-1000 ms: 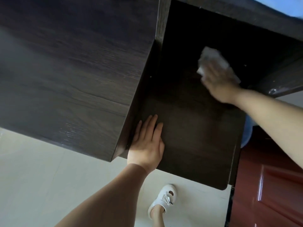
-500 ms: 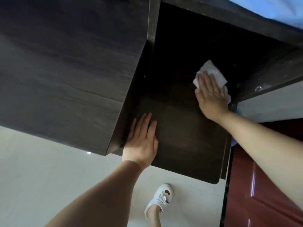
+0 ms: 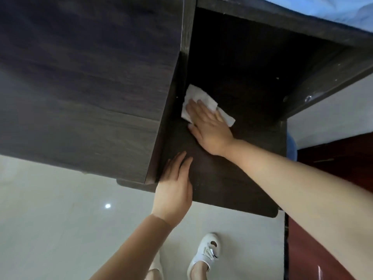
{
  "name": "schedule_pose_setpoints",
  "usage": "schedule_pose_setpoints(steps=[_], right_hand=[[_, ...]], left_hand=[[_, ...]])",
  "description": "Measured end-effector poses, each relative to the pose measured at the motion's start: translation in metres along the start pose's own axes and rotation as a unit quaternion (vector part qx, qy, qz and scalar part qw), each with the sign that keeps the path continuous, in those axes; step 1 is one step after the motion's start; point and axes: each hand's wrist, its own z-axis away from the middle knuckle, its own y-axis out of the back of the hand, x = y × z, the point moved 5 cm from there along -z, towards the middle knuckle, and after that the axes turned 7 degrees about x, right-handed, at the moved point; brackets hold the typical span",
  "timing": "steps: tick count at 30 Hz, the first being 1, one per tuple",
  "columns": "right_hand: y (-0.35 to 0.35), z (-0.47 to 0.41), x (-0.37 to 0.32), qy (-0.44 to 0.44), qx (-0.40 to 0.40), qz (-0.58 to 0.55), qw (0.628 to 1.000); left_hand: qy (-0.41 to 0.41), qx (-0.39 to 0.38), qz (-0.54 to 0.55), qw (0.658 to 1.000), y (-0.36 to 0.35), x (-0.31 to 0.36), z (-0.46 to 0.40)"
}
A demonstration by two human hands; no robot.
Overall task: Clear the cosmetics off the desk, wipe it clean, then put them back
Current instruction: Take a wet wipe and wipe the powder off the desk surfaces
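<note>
We press our right hand [image 3: 210, 126] flat, fingers spread, on a white wipe [image 3: 198, 99] lying on the lower dark shelf of the desk [image 3: 232, 178], close against the upright side panel [image 3: 173, 110] at the shelf's left edge. Our left hand [image 3: 174, 190] rests open, palm down, on the shelf's near left corner, gripping nothing, just beside that panel and apart from the wipe. Below the shelf edge, 1 white shoe [image 3: 205, 253] stands on the pale floor [image 3: 50, 219].
</note>
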Motion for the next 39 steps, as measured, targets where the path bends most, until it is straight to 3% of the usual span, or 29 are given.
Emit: schedule_pose_setpoints(steps=[3,7,10,11,13,15,17,19,21,24,26,28,30,31,36,39], right_hand=[[-0.011,0.0,-0.025,-0.053,0.043,0.004,0.998],[-0.034,0.09,-0.077,0.132,-0.055,0.016,0.99],[-0.025,0.085,-0.051,0.201,-0.102,0.029,0.974],[-0.02,0.064,-0.037,0.189,-0.074,0.045,0.978],[-0.002,0.015,-0.012,0.083,0.013,0.033,0.996],[-0.003,-0.01,-0.007,-0.041,0.032,0.002,0.999],[-0.018,0.003,-0.031,-0.088,0.049,-0.007,0.995],[-0.039,0.048,-0.068,-0.028,0.068,0.024,0.997],[-0.055,0.107,-0.097,0.066,0.066,0.052,0.994],[-0.052,0.152,-0.066,0.113,0.041,0.088,0.989],[-0.036,0.172,-0.016,0.009,0.071,0.107,0.992],[-0.026,0.198,0.03,-0.172,0.097,0.082,0.977],[-0.031,0.211,0.029,-0.301,0.137,0.065,0.941],[-0.038,0.207,0.009,-0.309,0.151,0.051,0.938],[-0.081,0.16,-0.142,-0.02,0.128,-0.012,0.992],[-0.082,0.15,-0.149,0.012,0.131,-0.057,0.99]], left_hand=[[0.015,-0.015,0.041,0.999,0.013,-0.009,0.034],[0.051,-0.012,0.066,0.996,0.041,-0.033,0.068],[0.113,0.023,0.065,0.991,0.059,-0.052,0.069],[0.143,0.045,0.067,0.986,0.064,-0.058,0.066],[0.216,0.096,0.08,0.968,0.068,-0.069,0.059],[0.289,0.142,0.114,0.94,0.07,-0.076,0.054],[0.371,0.152,0.168,0.901,0.067,-0.079,0.052],[0.426,0.141,0.206,0.87,0.065,-0.075,0.053],[0.438,0.125,0.228,0.86,0.068,-0.069,0.054],[0.443,0.099,0.246,0.856,0.07,-0.071,0.056],[0.453,0.091,0.249,0.851,0.071,-0.075,0.056],[0.458,0.091,0.256,0.846,0.072,-0.08,0.056],[0.464,0.098,0.276,0.836,0.071,-0.085,0.058],[0.469,0.1,0.286,0.829,0.07,-0.089,0.059],[0.475,0.082,0.326,0.814,0.072,-0.105,0.06],[0.458,0.048,0.351,0.815,0.076,-0.111,0.057]])
